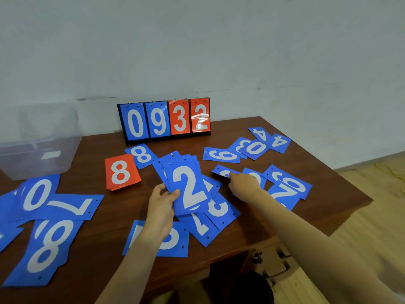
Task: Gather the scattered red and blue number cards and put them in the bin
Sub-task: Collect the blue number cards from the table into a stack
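Left hand (161, 206) gripped a fanned blue-card stack (190, 185); right hand (244, 185) pinched another blue card (220, 171) mid-frame. So loosely fanned, the stack could have spilled.

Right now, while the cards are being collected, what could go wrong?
1. The stack in the left hand is fanned and gripped only at its lower edge, so cards may slip out.
2. The right hand pinches a blue card beside overlapping cards close to the table edge; pulling could push some onto the floor.
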A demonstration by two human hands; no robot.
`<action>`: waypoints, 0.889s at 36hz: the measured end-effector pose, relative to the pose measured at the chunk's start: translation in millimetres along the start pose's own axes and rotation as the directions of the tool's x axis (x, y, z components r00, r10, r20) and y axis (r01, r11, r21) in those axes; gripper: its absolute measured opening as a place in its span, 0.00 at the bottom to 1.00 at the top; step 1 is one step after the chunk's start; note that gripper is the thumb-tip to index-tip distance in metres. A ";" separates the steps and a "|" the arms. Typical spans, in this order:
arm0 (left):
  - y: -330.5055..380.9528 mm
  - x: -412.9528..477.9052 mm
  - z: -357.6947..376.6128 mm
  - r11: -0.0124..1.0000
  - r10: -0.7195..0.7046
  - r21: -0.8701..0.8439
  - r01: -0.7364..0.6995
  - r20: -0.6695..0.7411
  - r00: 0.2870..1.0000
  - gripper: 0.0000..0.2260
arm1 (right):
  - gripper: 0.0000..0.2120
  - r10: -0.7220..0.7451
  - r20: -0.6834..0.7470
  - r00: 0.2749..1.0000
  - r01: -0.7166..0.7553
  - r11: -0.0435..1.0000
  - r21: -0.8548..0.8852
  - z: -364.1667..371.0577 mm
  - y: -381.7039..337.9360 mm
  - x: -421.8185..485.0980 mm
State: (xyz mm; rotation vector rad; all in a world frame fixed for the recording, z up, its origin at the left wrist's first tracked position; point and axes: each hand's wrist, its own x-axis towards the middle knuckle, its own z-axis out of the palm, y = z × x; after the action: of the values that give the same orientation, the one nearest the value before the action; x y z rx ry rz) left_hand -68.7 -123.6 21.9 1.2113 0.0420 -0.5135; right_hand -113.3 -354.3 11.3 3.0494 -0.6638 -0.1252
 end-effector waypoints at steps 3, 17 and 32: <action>1.3 -2.1 1.1 1.000 0.016 0.014 -0.016 -0.017 1.000 0.12 | 0.12 0.110 -0.019 0.994 -0.104 0.973 0.206 -15.5 10.0 5.7; 2.2 -14.4 3.0 0.998 0.070 -0.003 -0.070 0.005 0.998 0.10 | 0.03 0.162 -0.081 0.984 0.048 0.197 0.979 -58.4 -24.9 -66.2; -8.5 -33.2 20.6 0.982 0.105 0.127 -0.139 0.244 0.964 0.11 | 0.20 0.189 -0.099 0.977 0.009 0.429 0.903 -22.5 -66.5 -63.6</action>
State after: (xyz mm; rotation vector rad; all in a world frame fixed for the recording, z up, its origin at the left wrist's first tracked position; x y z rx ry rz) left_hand -106.4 -132.5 31.9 1.2764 -0.2757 -0.5562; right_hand -141.6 -267.4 36.1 3.9034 -1.2004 0.8138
